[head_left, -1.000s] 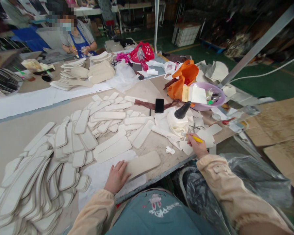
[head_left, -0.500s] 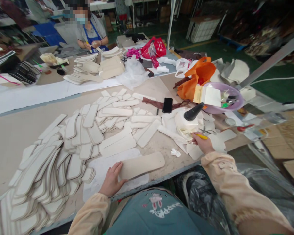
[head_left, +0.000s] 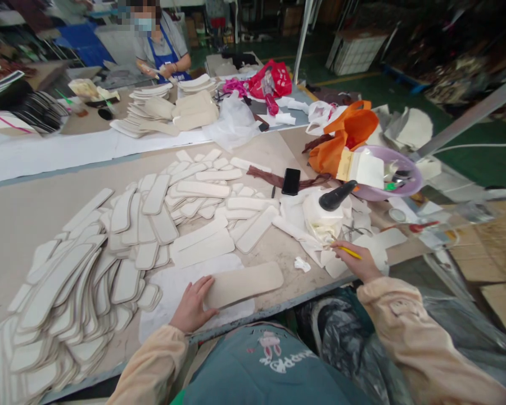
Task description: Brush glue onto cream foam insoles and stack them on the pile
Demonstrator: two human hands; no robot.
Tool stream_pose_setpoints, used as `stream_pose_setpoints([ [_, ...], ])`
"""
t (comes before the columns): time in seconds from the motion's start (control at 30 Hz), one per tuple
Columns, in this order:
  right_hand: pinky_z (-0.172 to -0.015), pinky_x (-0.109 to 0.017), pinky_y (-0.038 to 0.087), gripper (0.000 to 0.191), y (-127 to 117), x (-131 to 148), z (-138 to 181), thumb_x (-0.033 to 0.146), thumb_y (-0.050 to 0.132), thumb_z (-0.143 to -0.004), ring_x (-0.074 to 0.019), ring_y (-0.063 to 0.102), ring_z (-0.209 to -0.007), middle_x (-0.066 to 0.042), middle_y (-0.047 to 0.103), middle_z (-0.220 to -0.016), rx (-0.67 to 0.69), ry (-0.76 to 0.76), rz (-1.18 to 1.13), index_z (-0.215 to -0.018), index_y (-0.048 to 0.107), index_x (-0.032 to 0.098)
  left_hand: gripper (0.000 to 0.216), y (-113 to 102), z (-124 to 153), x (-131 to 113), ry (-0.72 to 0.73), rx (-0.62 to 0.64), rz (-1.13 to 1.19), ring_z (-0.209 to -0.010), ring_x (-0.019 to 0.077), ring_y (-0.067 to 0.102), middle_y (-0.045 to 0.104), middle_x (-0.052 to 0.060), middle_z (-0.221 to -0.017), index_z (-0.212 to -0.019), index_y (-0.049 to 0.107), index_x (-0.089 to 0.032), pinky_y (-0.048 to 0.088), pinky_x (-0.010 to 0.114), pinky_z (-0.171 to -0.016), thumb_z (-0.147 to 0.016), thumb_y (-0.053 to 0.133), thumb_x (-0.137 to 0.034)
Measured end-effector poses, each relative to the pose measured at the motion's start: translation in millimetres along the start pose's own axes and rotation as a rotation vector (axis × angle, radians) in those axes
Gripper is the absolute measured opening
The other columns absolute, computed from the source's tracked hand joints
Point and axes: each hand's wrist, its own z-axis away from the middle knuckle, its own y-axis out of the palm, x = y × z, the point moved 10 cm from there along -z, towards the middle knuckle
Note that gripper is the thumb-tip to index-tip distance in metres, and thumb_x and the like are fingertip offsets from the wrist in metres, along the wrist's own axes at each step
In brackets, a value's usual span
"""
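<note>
My left hand [head_left: 191, 306] lies flat with fingers spread on the left end of a long beige insole piece [head_left: 247, 283], which rests on a white sheet [head_left: 172, 292] at the table's near edge. My right hand [head_left: 356, 260] is closed on a yellow-handled brush [head_left: 346, 251], its tip pointing toward a white glue pot [head_left: 321, 216] with a black spout. Both arms wear peach sleeves.
Several beige insole pieces [head_left: 122, 236] spread in overlapping rows across the table's left and middle. A black phone [head_left: 290, 181], an orange bag [head_left: 341, 135] and a purple basin [head_left: 383, 180] sit at the right. Another person [head_left: 160, 48] works at the far table.
The view has shifted a little. My right hand with the brush drew slightly back from the glue pot toward the table edge. My left hand stayed on the insole piece.
</note>
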Motion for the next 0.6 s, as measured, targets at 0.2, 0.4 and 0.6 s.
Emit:
stream_pose_setpoints([
  [0.2,-0.088,-0.040,0.051,0.027,5,19,-17,0.041,0.056,-0.076,-0.0262,0.068,-0.093,-0.006,0.073,-0.098,0.078,-0.206,0.166,-0.090,0.071,0.023,0.083,-6,1,-2,-0.056,0.019,0.026,-0.131,0.0346,0.042,0.045,0.016,-0.143,-0.139,0.038,-0.023,0.029,0.063,-0.108,-0.066,0.075,-0.037],
  [0.4,-0.089,-0.036,0.049,0.037,-14,30,1,0.054,0.057,-0.077,-0.0246,0.068,-0.093,-0.013,0.072,-0.101,-0.064,-0.301,0.215,-0.095,0.070,0.024,0.084,-10,1,-5,-0.084,0.071,0.084,-0.133,0.0349,0.040,0.043,0.018,-0.143,-0.137,0.040,-0.022,0.025,0.065,-0.108,-0.063,0.078,-0.039],
  [0.6,-0.090,-0.034,0.047,0.044,-9,16,24,0.062,0.059,-0.076,-0.0236,0.068,-0.095,-0.013,0.071,-0.103,-0.104,-0.229,0.154,-0.099,0.070,0.026,0.095,-4,1,1,-0.084,0.077,0.126,-0.136,0.0346,0.034,0.036,0.019,-0.148,-0.142,0.033,-0.023,0.023,0.064,-0.109,-0.062,0.079,-0.043],
])
